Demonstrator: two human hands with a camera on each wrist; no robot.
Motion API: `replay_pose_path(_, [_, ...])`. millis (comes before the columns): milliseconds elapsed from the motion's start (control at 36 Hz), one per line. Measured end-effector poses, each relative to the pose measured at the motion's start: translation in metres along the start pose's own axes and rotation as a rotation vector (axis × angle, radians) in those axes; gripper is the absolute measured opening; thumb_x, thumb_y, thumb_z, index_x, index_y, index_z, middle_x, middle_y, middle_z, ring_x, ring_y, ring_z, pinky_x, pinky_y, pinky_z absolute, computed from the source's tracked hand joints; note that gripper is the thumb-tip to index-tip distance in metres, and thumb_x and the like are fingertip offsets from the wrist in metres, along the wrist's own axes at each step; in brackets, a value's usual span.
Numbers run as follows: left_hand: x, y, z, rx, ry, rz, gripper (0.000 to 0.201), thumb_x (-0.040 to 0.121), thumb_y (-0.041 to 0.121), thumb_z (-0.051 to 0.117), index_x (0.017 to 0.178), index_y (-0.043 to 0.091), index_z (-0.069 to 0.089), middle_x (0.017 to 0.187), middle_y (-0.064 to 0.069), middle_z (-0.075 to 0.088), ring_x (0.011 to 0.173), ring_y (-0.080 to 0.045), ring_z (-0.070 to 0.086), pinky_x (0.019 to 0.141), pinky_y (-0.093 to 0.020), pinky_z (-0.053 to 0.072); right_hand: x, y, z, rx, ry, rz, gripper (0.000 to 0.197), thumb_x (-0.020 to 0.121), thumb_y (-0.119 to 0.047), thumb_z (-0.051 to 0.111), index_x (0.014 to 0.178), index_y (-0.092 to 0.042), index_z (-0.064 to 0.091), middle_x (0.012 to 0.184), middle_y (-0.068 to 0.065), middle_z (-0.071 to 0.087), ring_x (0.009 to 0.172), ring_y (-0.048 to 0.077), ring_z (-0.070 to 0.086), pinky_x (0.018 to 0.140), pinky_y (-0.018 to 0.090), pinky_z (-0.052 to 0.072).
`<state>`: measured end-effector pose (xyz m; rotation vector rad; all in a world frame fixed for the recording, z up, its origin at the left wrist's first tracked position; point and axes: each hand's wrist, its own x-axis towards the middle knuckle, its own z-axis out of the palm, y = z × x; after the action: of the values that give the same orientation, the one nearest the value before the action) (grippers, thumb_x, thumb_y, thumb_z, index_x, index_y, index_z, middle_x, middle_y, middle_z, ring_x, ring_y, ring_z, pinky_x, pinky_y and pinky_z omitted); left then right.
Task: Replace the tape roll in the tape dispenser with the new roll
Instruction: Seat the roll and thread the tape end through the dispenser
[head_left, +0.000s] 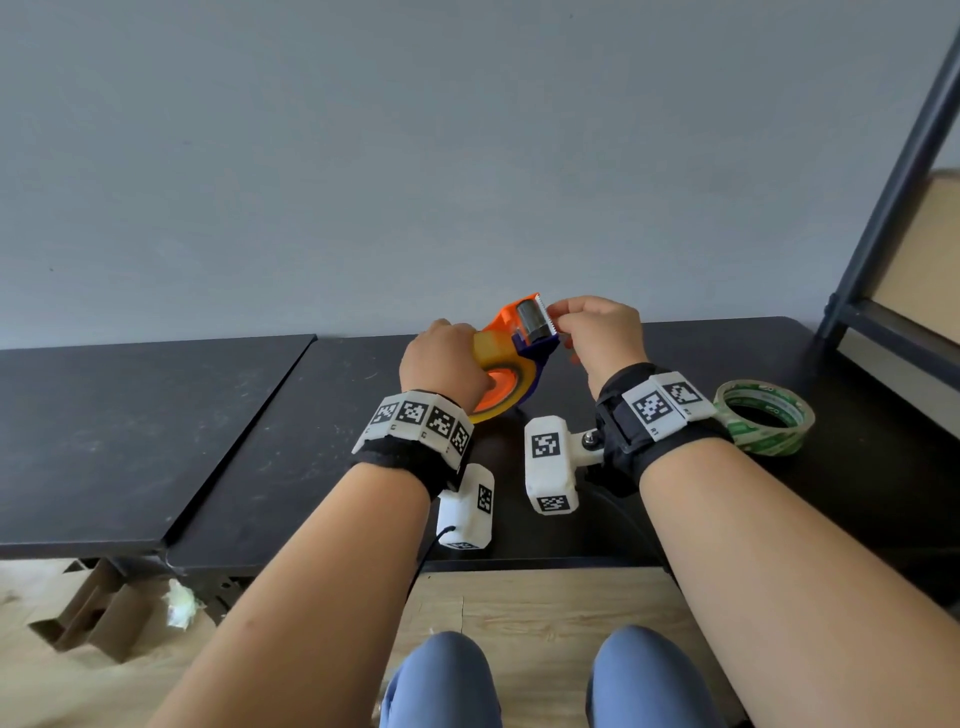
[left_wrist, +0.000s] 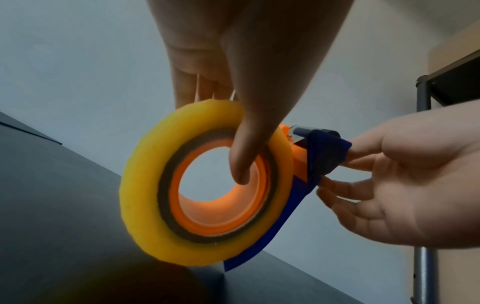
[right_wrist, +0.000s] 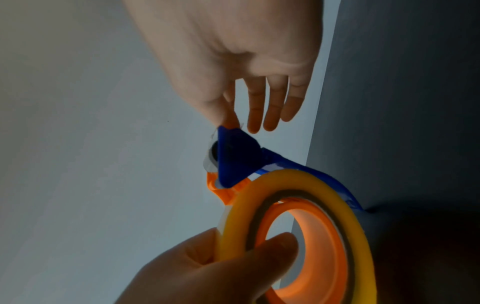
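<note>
An orange and blue tape dispenser (head_left: 506, 322) is held up over the black table (head_left: 291, 457). A yellow tape roll (head_left: 493, 351) sits on its orange hub (left_wrist: 221, 216). My left hand (head_left: 441, 358) grips the roll, thumb (left_wrist: 241, 164) hooked through the hub and fingers over the outer rim. My right hand (head_left: 558, 317) pinches the tape end at the toothed blade with thumb and forefinger, above the blue head (right_wrist: 233, 156); its other fingers (right_wrist: 272, 111) are spread. A green-printed tape roll (head_left: 769, 441) lies flat on the table to the right.
A dark metal shelf frame (head_left: 883, 208) with a cardboard box stands at the right. A second black tabletop (head_left: 104, 441) adjoins on the left. Folded cardboard (head_left: 93, 613) and crumpled paper lie on the wooden floor below. A grey wall runs behind.
</note>
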<state>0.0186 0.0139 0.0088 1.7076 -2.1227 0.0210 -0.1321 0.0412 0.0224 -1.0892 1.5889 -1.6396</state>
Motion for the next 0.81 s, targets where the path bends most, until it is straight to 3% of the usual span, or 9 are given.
replay_pose_path(111, [0.001,-0.002,-0.001,-0.009,-0.015,-0.006,0.032,0.072,0.037,0.077,0.099,0.024,0.067,0.097,-0.002,0.057,0.091,-0.028,0.062,0.067,-0.031,0.039,0.0,0.0,0.002,0.014,-0.005,0.021,0.026,0.088,0.003,0.052,0.097,-0.005,0.075,0.074,-0.004,0.064,0.067,0.007,0.056,0.061,0.017,0.042])
replay_pose_path(194, [0.001,-0.004,-0.003,-0.019,-0.033,-0.012,0.031,0.071,0.038,0.077,0.098,0.025,0.066,0.091,0.001,0.051,0.089,-0.027,0.062,0.067,-0.031,0.04,0.001,-0.005,0.0,-0.018,-0.071,0.035,0.029,0.092,0.001,0.048,0.106,0.002,0.073,0.095,0.008,0.066,0.092,0.018,0.059,0.075,0.022,0.045])
replay_pose_path(250, [0.001,-0.005,-0.004,-0.025,-0.043,-0.022,0.031,0.071,0.04,0.076,0.095,0.025,0.066,0.09,0.001,0.053,0.087,-0.026,0.062,0.066,-0.031,0.039,0.001,-0.008,-0.002,-0.063,-0.132,0.04,0.036,0.095,0.002,0.041,0.117,0.001,0.07,0.115,0.014,0.067,0.105,0.022,0.058,0.074,0.021,0.043])
replay_pose_path(305, [0.001,-0.007,-0.006,-0.03,-0.052,-0.038,0.03,0.071,0.043,0.076,0.092,0.025,0.064,0.09,0.001,0.055,0.082,-0.024,0.059,0.065,-0.031,0.039,0.0,-0.011,-0.003,-0.055,-0.166,0.043,0.04,0.096,0.003,0.037,0.121,-0.003,0.068,0.126,0.012,0.065,0.112,0.021,0.057,0.068,0.015,0.04])
replay_pose_path(389, [-0.001,-0.008,-0.01,-0.048,-0.062,-0.053,0.027,0.07,0.045,0.075,0.083,0.028,0.059,0.088,0.001,0.059,0.078,-0.023,0.058,0.063,-0.031,0.04,-0.001,-0.013,-0.003,-0.017,-0.175,0.053,0.036,0.092,0.004,0.047,0.118,-0.005,0.07,0.112,0.007,0.065,0.105,0.017,0.055,0.064,0.011,0.037])
replay_pose_path(472, [-0.003,-0.008,-0.013,-0.102,-0.082,-0.061,0.025,0.07,0.042,0.075,0.078,0.028,0.057,0.084,0.002,0.061,0.078,-0.023,0.059,0.062,-0.03,0.04,-0.001,-0.008,-0.002,0.025,-0.099,0.062,0.028,0.086,0.006,0.053,0.102,-0.008,0.073,0.1,0.007,0.065,0.097,0.02,0.057,0.064,0.018,0.041])
replay_pose_path(555, [-0.006,-0.009,-0.016,-0.231,-0.116,-0.102,0.022,0.07,0.033,0.077,0.084,0.022,0.065,0.082,0.0,0.067,0.08,-0.023,0.063,0.065,-0.031,0.047,0.004,-0.001,-0.003,0.047,-0.018,0.084,0.03,0.085,0.009,0.046,0.084,-0.014,0.065,0.1,0.007,0.063,0.097,0.023,0.057,0.068,0.025,0.043])
replay_pose_path(722, [-0.009,-0.007,-0.02,-0.484,-0.186,-0.101,0.036,0.065,0.015,0.082,0.099,0.021,0.073,0.091,-0.006,0.075,0.09,-0.026,0.069,0.083,-0.043,0.057,0.005,0.012,-0.006,-0.118,-0.114,0.049,0.046,0.088,0.012,0.035,0.114,-0.011,0.065,0.112,0.002,0.062,0.101,0.018,0.055,0.081,0.028,0.042])
replay_pose_path(805, [-0.008,-0.004,-0.022,-0.504,-0.205,-0.059,0.042,0.065,0.005,0.078,0.105,0.018,0.072,0.095,-0.01,0.075,0.093,-0.028,0.069,0.086,-0.042,0.056,0.005,0.017,-0.004,-0.15,-0.231,0.057,0.047,0.086,0.016,0.038,0.111,-0.013,0.064,0.114,0.007,0.066,0.104,0.025,0.063,0.084,0.035,0.052])
